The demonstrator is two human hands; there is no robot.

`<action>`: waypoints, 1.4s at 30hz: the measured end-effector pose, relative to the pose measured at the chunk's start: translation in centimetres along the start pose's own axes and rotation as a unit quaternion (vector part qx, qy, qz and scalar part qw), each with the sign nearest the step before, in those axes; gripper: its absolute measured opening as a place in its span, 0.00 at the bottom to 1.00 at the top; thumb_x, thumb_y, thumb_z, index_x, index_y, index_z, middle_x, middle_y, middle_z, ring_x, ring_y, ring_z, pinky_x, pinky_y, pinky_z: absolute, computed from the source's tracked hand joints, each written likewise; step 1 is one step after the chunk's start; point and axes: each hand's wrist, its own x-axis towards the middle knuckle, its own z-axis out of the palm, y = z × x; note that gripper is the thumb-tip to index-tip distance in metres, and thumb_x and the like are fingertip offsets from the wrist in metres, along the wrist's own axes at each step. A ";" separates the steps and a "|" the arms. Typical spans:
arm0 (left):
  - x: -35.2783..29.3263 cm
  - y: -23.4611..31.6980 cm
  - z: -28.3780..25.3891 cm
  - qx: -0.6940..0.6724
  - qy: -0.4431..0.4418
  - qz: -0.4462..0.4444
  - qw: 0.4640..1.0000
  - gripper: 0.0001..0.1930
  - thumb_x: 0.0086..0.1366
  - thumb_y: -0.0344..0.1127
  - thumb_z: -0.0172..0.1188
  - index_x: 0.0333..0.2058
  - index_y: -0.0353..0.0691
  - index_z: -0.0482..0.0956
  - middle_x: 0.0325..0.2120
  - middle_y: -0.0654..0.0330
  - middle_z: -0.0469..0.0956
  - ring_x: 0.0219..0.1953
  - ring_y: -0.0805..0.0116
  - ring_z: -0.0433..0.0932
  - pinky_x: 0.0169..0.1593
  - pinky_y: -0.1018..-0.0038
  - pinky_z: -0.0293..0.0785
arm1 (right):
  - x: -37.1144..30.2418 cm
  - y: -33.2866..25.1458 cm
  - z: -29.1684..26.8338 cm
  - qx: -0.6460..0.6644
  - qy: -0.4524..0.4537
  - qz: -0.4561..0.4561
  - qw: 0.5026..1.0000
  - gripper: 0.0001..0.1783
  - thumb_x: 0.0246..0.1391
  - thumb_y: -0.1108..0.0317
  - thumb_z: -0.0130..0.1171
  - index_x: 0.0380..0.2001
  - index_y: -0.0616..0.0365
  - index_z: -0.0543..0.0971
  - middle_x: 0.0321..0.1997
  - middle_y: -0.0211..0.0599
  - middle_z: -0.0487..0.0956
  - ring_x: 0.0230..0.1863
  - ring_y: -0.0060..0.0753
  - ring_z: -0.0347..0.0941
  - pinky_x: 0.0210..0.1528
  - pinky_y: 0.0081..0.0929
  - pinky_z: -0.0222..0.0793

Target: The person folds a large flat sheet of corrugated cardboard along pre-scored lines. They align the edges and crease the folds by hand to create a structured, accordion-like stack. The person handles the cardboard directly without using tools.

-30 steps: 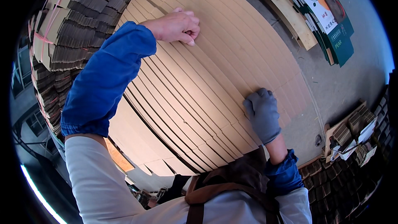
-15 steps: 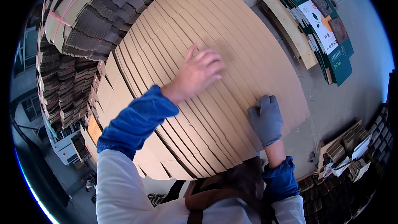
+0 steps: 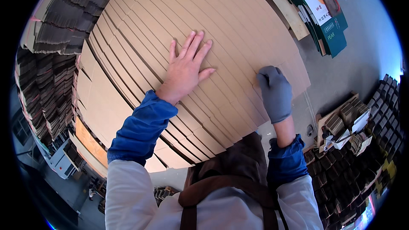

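Cardboard sheets lay fanned in an overlapping stack | left hand bare, flat and spread on top, gripping nothing | right hand gloved, fingers curled at the near edge sheet | fan looked largely squared, right edge seemingly left | printed cartons beyond
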 end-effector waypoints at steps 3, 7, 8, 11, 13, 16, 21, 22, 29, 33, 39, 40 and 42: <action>0.1 -0.2 0.4 0.000 0.018 0.009 1.000 0.43 0.60 0.55 0.68 0.70 0.50 0.63 0.74 0.58 0.53 0.76 0.57 0.50 0.71 0.37 0.47 | -1.0 -1.8 1.1 -0.023 -0.019 -0.030 0.999 0.08 0.55 0.62 0.65 0.34 0.51 0.78 0.35 0.40 0.79 0.37 0.50 0.78 0.38 0.44 0.74; 0.0 -0.2 0.1 0.010 0.014 0.007 1.000 0.42 0.60 0.56 0.67 0.70 0.51 0.63 0.74 0.57 0.53 0.77 0.57 0.49 0.72 0.37 0.46 | -1.1 -2.6 3.4 -0.074 -0.045 -0.065 0.994 0.10 0.51 0.61 0.68 0.32 0.51 0.78 0.35 0.39 0.79 0.37 0.48 0.78 0.38 0.44 0.74; 0.2 -0.4 -0.4 0.005 0.010 0.005 1.000 0.42 0.61 0.56 0.67 0.70 0.51 0.63 0.74 0.57 0.53 0.77 0.57 0.49 0.72 0.37 0.46 | -0.6 -2.9 3.9 -0.065 -0.044 -0.058 0.995 0.11 0.51 0.60 0.68 0.32 0.51 0.78 0.34 0.39 0.79 0.37 0.48 0.78 0.38 0.44 0.74; -0.2 -0.2 -0.6 -0.011 0.000 0.002 1.000 0.41 0.61 0.57 0.66 0.70 0.51 0.63 0.74 0.57 0.52 0.77 0.57 0.49 0.72 0.36 0.44 | -1.0 -2.6 3.7 -0.047 -0.054 -0.041 0.997 0.12 0.49 0.59 0.70 0.30 0.51 0.77 0.34 0.38 0.79 0.36 0.48 0.78 0.38 0.45 0.74; -0.4 -0.4 -0.6 -0.028 -0.001 0.005 1.000 0.41 0.62 0.57 0.66 0.69 0.50 0.63 0.74 0.57 0.52 0.77 0.57 0.49 0.73 0.36 0.44 | -0.9 -2.6 3.6 -0.054 -0.071 -0.035 0.995 0.13 0.48 0.59 0.71 0.30 0.51 0.77 0.34 0.38 0.79 0.36 0.48 0.78 0.38 0.45 0.74; -0.4 -0.6 -0.2 -0.029 0.026 0.010 0.999 0.40 0.61 0.58 0.66 0.68 0.50 0.65 0.73 0.58 0.55 0.77 0.57 0.49 0.72 0.36 0.45 | -0.8 -2.7 3.9 -0.051 -0.069 -0.034 0.996 0.12 0.49 0.60 0.70 0.31 0.51 0.78 0.35 0.38 0.79 0.37 0.48 0.78 0.38 0.44 0.74; -0.6 -1.3 -0.1 -0.057 0.066 0.061 0.994 0.31 0.59 0.54 0.70 0.56 0.48 0.73 0.62 0.60 0.66 0.70 0.57 0.60 0.71 0.39 0.52 | -0.4 -2.7 3.7 -0.047 -0.082 -0.024 0.995 0.12 0.49 0.61 0.70 0.31 0.52 0.78 0.35 0.39 0.79 0.37 0.49 0.79 0.38 0.45 0.74; -0.8 -1.3 0.1 -0.071 0.069 0.078 0.992 0.29 0.58 0.53 0.71 0.54 0.47 0.74 0.59 0.60 0.67 0.67 0.58 0.63 0.70 0.40 0.54 | -0.7 -2.6 3.5 -0.051 -0.094 -0.015 0.994 0.12 0.49 0.61 0.69 0.31 0.52 0.77 0.35 0.40 0.79 0.37 0.49 0.79 0.38 0.45 0.74; -0.8 -1.4 0.3 -0.127 0.077 0.104 0.983 0.24 0.56 0.49 0.72 0.47 0.47 0.76 0.50 0.62 0.70 0.60 0.59 0.67 0.69 0.44 0.57 | -0.8 -2.5 3.2 -0.036 -0.104 -0.003 0.994 0.13 0.49 0.60 0.70 0.31 0.53 0.78 0.36 0.40 0.80 0.36 0.50 0.79 0.38 0.46 0.74; -1.3 -0.7 -0.3 -0.107 0.057 0.114 0.986 0.21 0.56 0.47 0.72 0.45 0.48 0.77 0.48 0.63 0.72 0.59 0.60 0.68 0.69 0.45 0.57 | 0.3 -2.7 2.7 -0.059 -0.123 -0.020 0.990 0.14 0.51 0.57 0.69 0.30 0.53 0.77 0.34 0.41 0.81 0.36 0.50 0.79 0.36 0.46 0.74; 0.2 0.9 -0.2 -0.148 0.021 0.175 0.973 0.17 0.58 0.42 0.71 0.43 0.46 0.77 0.47 0.64 0.73 0.58 0.63 0.69 0.66 0.56 0.61 | -0.8 -1.4 2.7 -0.099 -0.105 -0.046 0.988 0.13 0.53 0.56 0.67 0.32 0.52 0.78 0.33 0.41 0.81 0.33 0.50 0.80 0.35 0.45 0.75; 0.2 0.8 -0.1 -0.152 0.015 0.177 0.972 0.17 0.58 0.42 0.71 0.44 0.46 0.78 0.47 0.64 0.73 0.57 0.62 0.69 0.66 0.56 0.61 | -1.0 -1.2 2.8 -0.115 -0.101 -0.056 0.987 0.13 0.54 0.56 0.67 0.32 0.51 0.78 0.33 0.42 0.81 0.33 0.50 0.80 0.35 0.45 0.75; -0.1 0.3 -0.2 -0.155 0.007 0.173 0.973 0.19 0.57 0.42 0.72 0.45 0.47 0.78 0.46 0.63 0.74 0.56 0.60 0.69 0.65 0.55 0.63 | -3.3 -1.8 2.2 -0.124 -0.140 -0.016 0.982 0.12 0.55 0.56 0.66 0.33 0.51 0.78 0.33 0.42 0.82 0.34 0.50 0.81 0.34 0.44 0.76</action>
